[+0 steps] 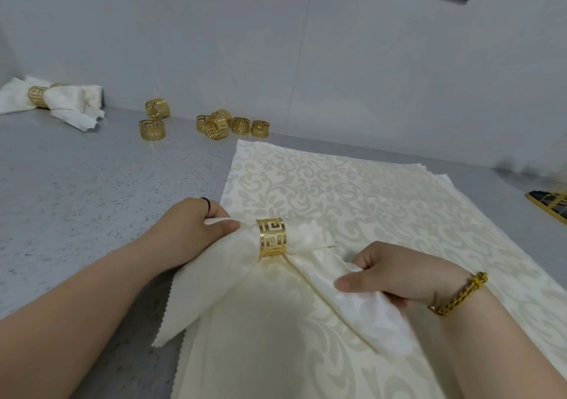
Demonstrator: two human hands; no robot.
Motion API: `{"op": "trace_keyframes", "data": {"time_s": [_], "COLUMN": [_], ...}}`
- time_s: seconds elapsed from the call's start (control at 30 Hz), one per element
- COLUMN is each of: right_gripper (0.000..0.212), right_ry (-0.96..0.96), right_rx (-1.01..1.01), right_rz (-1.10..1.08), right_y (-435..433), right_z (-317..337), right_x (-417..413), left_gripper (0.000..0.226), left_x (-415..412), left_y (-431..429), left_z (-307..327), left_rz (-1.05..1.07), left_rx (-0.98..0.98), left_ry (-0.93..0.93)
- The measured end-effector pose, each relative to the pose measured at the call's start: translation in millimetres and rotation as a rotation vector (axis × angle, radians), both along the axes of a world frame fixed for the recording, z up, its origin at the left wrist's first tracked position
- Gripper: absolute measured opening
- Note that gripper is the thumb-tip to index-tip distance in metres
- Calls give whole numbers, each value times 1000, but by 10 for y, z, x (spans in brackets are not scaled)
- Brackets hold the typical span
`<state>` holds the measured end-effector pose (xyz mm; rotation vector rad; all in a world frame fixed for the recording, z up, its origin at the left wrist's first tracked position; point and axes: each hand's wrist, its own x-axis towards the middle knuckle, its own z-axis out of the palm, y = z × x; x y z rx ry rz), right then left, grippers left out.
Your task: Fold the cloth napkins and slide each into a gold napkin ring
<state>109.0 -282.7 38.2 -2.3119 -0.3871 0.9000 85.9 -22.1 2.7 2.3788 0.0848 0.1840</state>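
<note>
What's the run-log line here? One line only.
step: ring around napkin middle | left hand: pinches one end | right hand: grips other end | spare: loose rings at back | finished napkins: far left

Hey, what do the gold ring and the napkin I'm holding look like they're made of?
The ring: likely thin metal with a polished gold finish; it reflects light sharply and has crisp cut-out key patterns. The napkin: woven cream cloth, perhaps damask, faintly glossy; it drapes in soft folds, with tone-on-tone scrolls and zigzag-cut edges.

head view | forward-down | close over counter (92, 183) | edges perhaps warped
</note>
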Motion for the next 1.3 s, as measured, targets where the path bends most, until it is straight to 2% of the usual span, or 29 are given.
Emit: {"op": "trace_keyframes", "data": {"time_s": [0.07, 0.13, 0.17, 0.23, 0.3, 0.4, 0.53, 0.63, 0.73, 0.83, 0.9, 0.97, 1.03, 1.1, 1.2, 1.3], "right_gripper": [41, 42, 39, 28, 18, 17, 25, 31, 33, 33, 26, 16, 8, 3, 7, 9], "right_ry": [-18, -178, -274, -382, -328, -243, -244, -286, -222, -200, -195, -152, -175, -179, -166, -166], "right_rx": [-87, -104, -41, 210, 312, 300, 445, 528, 621, 570, 561, 607, 586, 595, 605, 646], "right_rz": [42, -44, -164, -372, -338, -240, -342, -356, -421, -431, -442, -421, -357, -336, -318, -319], "right_y": [3, 4, -3, 18, 101, 275, 400, 407, 398, 404, 402, 384, 375, 375, 354, 331], "right_z": [66, 90, 81, 26, -35, -79, -164, -281, -298, -301, -299, -293, -291, -323, -333, -336], "right_x": [-40, -26, 10, 96, 152, 235, 294, 250, 236, 245, 247, 236, 219, 221, 248, 254], "left_gripper": [21, 19, 18, 17, 16, 16, 14, 21, 30, 35, 36, 47, 72, 96, 117, 110], "left_x": [-3, -10, -16, -25, -38, -44, -25, 5, 24, 48, 44, 3, -28, -45, -46, -56], "left_y": [17, 38, 43, 37, 7, -10, 27, 13, -5, 19, 24, -1, -40, -95, -104, -80], "left_z": [4, 23, 34, 52, 54, 53, 42, 28, 34, -11, -23, -4, -18, -41, -68, -6], "left_rz": [5, 18, 21, 4, -24, -36, 16, 56, 68, 22, -13, -47, -98, -131, -95, -27], "left_rx": [-21, -66, -95, -143, -171, -211, -299, -309, -404, -429, -455, -310, -28, 104, 122, -91], "left_ry": [-22, -56, -75, -99, -101, -99, -123, -182, -213, -150, -79, -35, 22, 99, 146, 162]}}
